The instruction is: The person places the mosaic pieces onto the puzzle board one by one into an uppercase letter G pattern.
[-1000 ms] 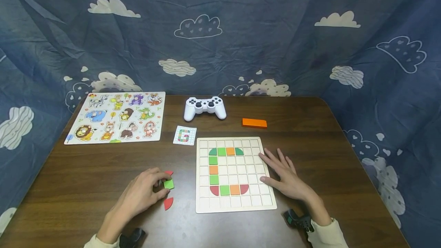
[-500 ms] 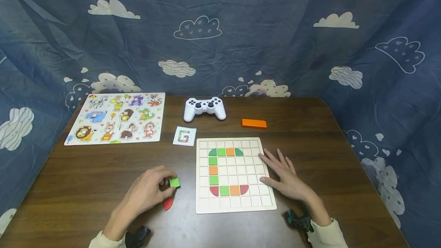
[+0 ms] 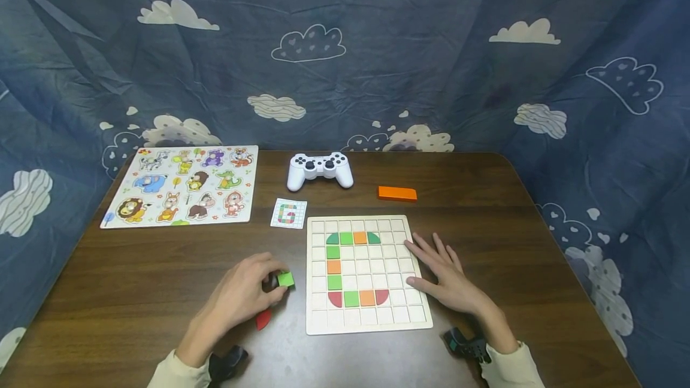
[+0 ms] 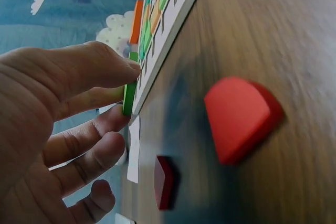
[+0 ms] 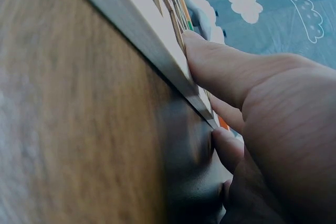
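Observation:
Between thumb and fingertips my left hand (image 3: 245, 289) pinches a green square tile (image 3: 285, 279), lifted a little off the table just left of the grid board (image 3: 369, 320). Two red quarter-round tiles lie on the table by that hand: the nearer one (image 4: 239, 119) shows fully in the left wrist view, and the farther one (image 4: 163, 183) is hidden behind the hand in the head view. On the board, green, orange and red tiles form a C-like outline. My right hand (image 3: 444, 274) rests with spread, straight fingers on the board's right edge.
A small pattern card (image 3: 288, 213) lies behind the board's left corner. Farther back are a white game controller (image 3: 320, 170), an orange block (image 3: 397, 194) and an animal puzzle board (image 3: 180, 186). A cloud-print cloth (image 3: 431, 76) hangs behind the table.
My left hand has picked up the green tile from the table and carried it right and slightly away, toward the board. My right hand has stayed in place.

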A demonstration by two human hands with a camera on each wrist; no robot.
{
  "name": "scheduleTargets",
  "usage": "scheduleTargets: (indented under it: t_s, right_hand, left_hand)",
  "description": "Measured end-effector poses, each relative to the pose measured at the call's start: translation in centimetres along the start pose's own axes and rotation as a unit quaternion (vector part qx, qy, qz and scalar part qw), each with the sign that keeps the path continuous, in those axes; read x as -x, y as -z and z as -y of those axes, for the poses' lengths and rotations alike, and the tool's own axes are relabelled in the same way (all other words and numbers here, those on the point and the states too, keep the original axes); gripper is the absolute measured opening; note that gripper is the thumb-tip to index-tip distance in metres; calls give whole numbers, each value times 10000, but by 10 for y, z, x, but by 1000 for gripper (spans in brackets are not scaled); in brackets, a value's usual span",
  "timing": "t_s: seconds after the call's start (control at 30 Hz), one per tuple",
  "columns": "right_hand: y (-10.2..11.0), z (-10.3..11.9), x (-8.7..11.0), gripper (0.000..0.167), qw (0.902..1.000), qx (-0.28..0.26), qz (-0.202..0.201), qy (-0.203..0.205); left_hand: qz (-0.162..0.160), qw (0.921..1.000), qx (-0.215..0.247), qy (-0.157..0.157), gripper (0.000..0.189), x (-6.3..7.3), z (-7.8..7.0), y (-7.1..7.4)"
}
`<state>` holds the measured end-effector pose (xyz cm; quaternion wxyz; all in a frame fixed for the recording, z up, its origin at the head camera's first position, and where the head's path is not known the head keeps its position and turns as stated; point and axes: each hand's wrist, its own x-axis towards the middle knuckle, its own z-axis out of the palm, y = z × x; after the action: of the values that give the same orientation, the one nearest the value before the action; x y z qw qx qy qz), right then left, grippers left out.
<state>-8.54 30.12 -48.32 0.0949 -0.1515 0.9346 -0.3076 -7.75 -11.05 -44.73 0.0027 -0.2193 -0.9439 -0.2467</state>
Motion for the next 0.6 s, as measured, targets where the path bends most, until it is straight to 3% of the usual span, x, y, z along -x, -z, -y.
scheduleTargets:
  t_s: [0.6]
  right_hand:
    - [0,-1,1,77,10000,15,-44,57]
  left_hand:
    - [79,9985,265,-475,27,-31,-27,-15]
